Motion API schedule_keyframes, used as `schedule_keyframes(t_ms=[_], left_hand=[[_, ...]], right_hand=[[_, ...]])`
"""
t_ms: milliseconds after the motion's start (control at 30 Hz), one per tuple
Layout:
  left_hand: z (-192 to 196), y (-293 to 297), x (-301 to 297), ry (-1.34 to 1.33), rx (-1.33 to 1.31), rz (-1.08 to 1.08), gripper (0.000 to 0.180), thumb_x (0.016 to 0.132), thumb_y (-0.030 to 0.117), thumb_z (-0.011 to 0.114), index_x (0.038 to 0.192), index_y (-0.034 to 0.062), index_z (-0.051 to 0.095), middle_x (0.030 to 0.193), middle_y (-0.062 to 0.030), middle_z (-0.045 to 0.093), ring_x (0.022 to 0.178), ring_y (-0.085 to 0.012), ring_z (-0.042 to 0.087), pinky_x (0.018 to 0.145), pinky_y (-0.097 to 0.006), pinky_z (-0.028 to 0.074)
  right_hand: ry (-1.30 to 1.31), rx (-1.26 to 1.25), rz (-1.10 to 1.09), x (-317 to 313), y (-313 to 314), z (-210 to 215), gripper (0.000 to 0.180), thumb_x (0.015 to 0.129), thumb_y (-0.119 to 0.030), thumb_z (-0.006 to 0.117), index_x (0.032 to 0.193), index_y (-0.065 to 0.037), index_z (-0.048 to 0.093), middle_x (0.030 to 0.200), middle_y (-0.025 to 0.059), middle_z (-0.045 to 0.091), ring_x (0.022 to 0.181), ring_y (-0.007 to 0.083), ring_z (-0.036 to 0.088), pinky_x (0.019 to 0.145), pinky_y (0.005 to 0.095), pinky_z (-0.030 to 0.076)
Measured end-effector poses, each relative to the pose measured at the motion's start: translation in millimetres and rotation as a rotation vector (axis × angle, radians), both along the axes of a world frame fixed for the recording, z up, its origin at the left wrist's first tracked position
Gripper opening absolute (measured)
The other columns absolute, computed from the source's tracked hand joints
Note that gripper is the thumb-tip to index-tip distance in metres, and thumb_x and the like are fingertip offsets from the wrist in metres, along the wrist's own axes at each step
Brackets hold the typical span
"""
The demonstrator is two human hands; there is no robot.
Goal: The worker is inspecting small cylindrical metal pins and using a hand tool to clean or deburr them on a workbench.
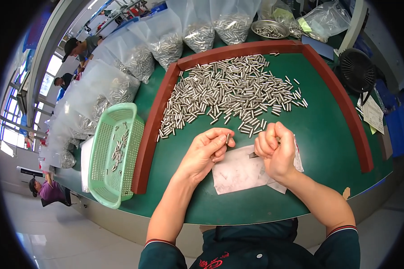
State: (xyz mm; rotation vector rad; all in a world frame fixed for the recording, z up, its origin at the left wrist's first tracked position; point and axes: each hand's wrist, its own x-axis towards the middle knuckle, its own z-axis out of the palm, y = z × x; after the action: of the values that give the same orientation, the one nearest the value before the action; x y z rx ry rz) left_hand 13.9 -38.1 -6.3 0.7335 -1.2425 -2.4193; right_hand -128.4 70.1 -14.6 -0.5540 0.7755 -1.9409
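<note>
Between the thumb and fingers of my left hand (204, 150) is a small metal pin (228, 138), held upright just above the table. Close by on the right, my right hand (276, 154) is curled into a fist; what it holds is mostly hidden, with only a small end showing at its fingers. A dark flat piece (253, 155) pokes out beside that fist, too small to name. Under both hands lies a smudged white sheet of paper (238, 172). A wide heap of short silvery metal pins (229, 87) spreads over the green table beyond my hands.
A reddish-brown wooden frame (150, 145) borders the heap on three sides. Left of it stands a green plastic basket (101, 168) with some pins. Several clear bags of pins (166, 47), a metal bowl (270, 30) and a black fan (356, 69) surround it. People are at the far left.
</note>
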Motion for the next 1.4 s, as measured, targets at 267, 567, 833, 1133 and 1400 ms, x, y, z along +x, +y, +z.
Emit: schedule_keyframes(t_ms=[267,567,833,1133,1400], left_hand=[[3,-4,-2,0.034,0.043,0.026,0.027,0.089,0.02,0.046,0.101,-0.0028,0.052,0.081,-0.0085,0.057,0.053,-0.004,0.037,0.046,-0.017,0.03],[-9,-30,4,-0.107,-0.219,0.318,0.027,0.086,0.027,0.054,0.074,0.002,0.054,0.059,0.0032,0.043,0.049,-0.0051,0.036,0.045,-0.018,0.027],[-17,-29,-15,-0.639,-1.447,0.306,0.015,0.067,0.009,0.065,0.076,0.0009,0.056,0.058,-0.0078,0.043,0.053,-0.0219,0.045,0.053,-0.034,0.038],[-4,-17,-5,-0.04,-0.22,0.046,0.012,0.086,0.015,0.053,0.087,0.0034,0.051,0.076,-0.0026,0.054,0.054,-0.0036,0.034,0.049,-0.018,0.027],[-7,-18,-4,0.023,-0.051,0.025,0.014,0.086,0.016,0.052,0.09,0.0024,0.052,0.074,-0.0022,0.053,0.053,-0.0031,0.036,0.049,-0.017,0.029]], right_hand=[[-0.025,0.024,-0.019,-1,0,1,0.039,0.089,-0.021,0.028,0.052,-0.01,0.026,0.042,-0.0012,0.025,0.04,0.0077,0.018,0.038,0.024,0.017],[-0.004,0.019,-0.018,-1,1,1,0.04,0.089,-0.023,0.029,0.052,-0.01,0.026,0.042,-0.0011,0.024,0.04,0.0078,0.018,0.038,0.0239,0.017],[0.012,0.019,-0.014,-1,-1,1,0.039,0.089,-0.023,0.029,0.052,-0.01,0.025,0.042,-0.0008,0.024,0.04,0.0078,0.018,0.038,0.0239,0.017],[-0.013,0.046,-0.021,-2,1,5,0.038,0.088,-0.022,0.028,0.052,-0.01,0.025,0.042,-0.0009,0.024,0.04,0.0076,0.018,0.038,0.0235,0.017],[-0.042,0.049,-0.016,-3,0,3,0.038,0.088,-0.021,0.028,0.052,-0.01,0.026,0.042,-0.0009,0.025,0.039,0.0073,0.018,0.037,0.0233,0.017]])
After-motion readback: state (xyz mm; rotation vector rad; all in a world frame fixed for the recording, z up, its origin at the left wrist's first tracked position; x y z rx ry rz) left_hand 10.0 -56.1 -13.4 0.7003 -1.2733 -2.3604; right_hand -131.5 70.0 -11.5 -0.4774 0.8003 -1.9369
